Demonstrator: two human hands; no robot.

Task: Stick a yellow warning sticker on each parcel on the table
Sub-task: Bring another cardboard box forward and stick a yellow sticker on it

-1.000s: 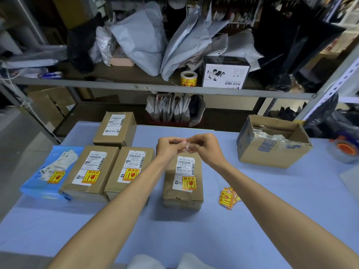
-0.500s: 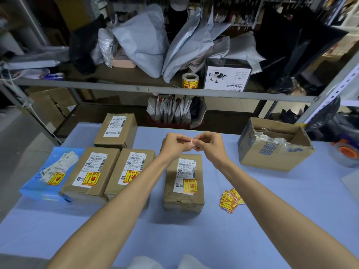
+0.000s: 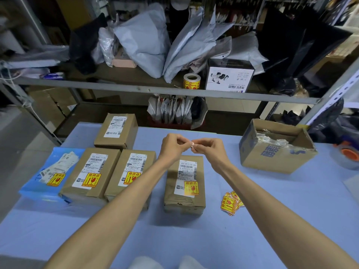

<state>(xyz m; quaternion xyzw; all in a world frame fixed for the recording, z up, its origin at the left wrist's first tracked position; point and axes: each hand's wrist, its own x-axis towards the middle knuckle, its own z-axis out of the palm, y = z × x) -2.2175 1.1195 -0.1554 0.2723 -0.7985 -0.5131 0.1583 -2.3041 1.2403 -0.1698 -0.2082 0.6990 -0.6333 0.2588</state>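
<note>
Left hand [image 3: 172,148], right hand [image 3: 212,152] barely shifted, pinching white scrap [image 3: 193,145] over stickered parcel [image 3: 184,199]; stickers [image 3: 230,204] beside.

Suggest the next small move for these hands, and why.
Assuming the small white slip pinched between left hand and right hand is a sticker, probably carry it to the far brown cardboard parcel: that one alone bears no yellow sticker.
</note>
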